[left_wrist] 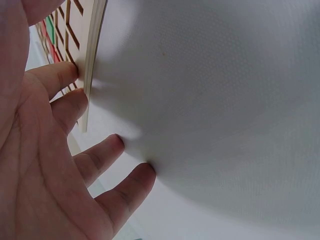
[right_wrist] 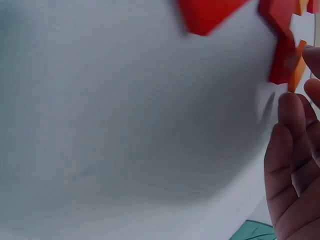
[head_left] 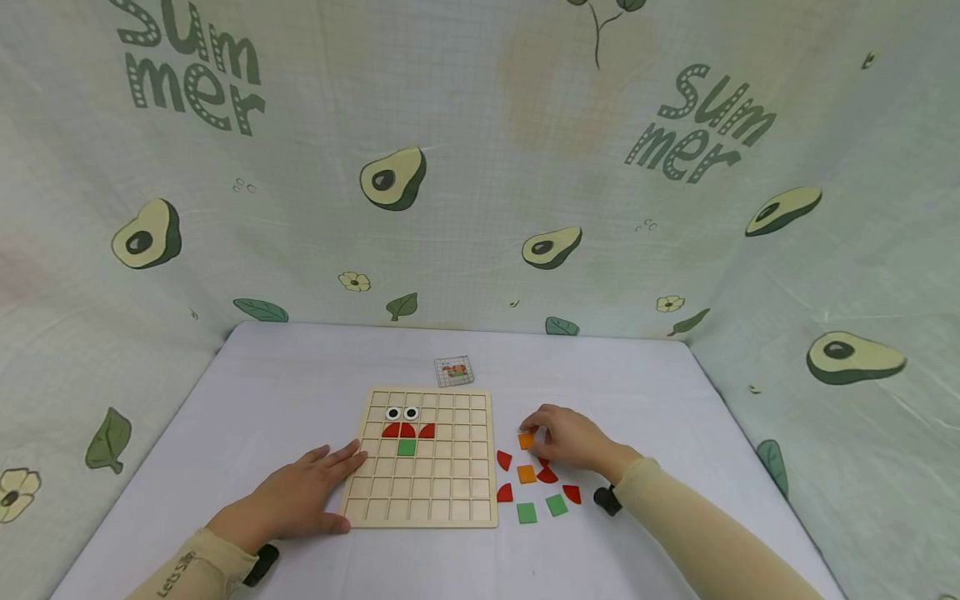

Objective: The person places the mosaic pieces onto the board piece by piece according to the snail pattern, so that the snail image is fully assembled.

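Observation:
A wooden grid board [head_left: 450, 500] lies on the table. It holds two eye discs [head_left: 402, 413], several red quarter-circle tiles [head_left: 408, 431] and a green square tile [head_left: 406, 447]. My left hand [head_left: 303, 492] rests at the board's left edge with spread fingers; in the left wrist view two fingertips [left_wrist: 75, 97] touch the board's rim and two rest on the cloth. To the right of the board, my right hand [head_left: 573, 439] pinches an orange square tile [head_left: 526, 441] between thumb and fingers. The right wrist view shows this orange tile [right_wrist: 298, 67] beside red tiles [right_wrist: 283, 55].
Loose tiles lie right of the board: another orange square [head_left: 527, 474], green squares [head_left: 527, 512] and several red quarter-circles [head_left: 505, 493]. A small picture card [head_left: 454, 371] lies behind the board. Patterned cloth [head_left: 480, 167] walls stand around the white table [head_left: 300, 392].

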Demonstrator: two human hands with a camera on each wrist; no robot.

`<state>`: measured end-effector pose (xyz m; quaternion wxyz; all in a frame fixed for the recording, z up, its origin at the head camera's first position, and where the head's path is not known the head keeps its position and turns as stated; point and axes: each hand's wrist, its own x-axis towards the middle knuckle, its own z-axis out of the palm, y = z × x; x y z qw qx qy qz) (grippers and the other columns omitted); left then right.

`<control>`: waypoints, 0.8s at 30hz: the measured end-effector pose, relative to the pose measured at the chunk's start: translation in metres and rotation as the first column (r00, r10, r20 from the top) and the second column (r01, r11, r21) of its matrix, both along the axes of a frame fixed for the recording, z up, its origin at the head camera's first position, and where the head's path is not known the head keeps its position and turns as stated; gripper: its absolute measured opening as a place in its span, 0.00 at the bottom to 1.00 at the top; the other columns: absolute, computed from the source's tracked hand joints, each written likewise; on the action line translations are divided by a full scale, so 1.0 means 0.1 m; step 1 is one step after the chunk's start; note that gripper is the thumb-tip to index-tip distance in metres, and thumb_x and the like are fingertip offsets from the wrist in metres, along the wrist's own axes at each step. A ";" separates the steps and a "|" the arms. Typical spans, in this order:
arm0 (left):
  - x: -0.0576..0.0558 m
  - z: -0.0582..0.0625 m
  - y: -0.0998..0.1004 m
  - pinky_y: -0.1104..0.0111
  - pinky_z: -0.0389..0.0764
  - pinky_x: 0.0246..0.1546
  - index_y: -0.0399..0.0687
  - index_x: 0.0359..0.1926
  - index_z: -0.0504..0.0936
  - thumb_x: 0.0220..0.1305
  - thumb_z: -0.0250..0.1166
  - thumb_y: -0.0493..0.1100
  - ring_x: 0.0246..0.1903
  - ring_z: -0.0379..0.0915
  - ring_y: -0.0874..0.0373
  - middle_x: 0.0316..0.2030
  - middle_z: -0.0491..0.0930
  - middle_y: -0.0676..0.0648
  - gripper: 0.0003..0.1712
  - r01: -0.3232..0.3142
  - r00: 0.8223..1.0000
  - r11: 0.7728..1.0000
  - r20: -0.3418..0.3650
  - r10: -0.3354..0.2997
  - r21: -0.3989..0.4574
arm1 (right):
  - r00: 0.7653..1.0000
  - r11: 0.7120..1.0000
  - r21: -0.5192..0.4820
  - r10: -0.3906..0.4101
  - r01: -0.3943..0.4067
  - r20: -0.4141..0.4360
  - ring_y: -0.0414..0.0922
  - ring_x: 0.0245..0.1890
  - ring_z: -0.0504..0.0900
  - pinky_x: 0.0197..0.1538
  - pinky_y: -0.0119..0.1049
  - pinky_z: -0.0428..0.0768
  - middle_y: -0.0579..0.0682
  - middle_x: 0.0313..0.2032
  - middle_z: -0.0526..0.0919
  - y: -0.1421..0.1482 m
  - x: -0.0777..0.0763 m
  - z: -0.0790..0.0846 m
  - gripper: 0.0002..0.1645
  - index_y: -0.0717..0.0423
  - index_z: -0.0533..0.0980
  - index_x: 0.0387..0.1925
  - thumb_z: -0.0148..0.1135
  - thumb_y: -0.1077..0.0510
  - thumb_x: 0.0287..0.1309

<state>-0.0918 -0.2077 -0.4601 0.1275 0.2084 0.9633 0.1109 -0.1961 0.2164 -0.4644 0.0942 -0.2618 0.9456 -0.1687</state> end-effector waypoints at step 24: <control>0.00 -0.03 -0.01 0.39 0.71 0.56 0.48 0.73 0.67 0.48 0.75 0.66 0.65 0.60 0.28 0.73 0.61 0.46 0.55 -0.001 1.000 1.000 -0.010 0.001 0.000 | 1.000 1.000 -0.013 -0.006 0.006 -0.024 0.37 0.37 0.73 0.42 0.34 0.79 0.36 0.42 0.77 0.00 0.05 -0.10 0.15 0.44 0.84 0.48 0.70 0.56 0.58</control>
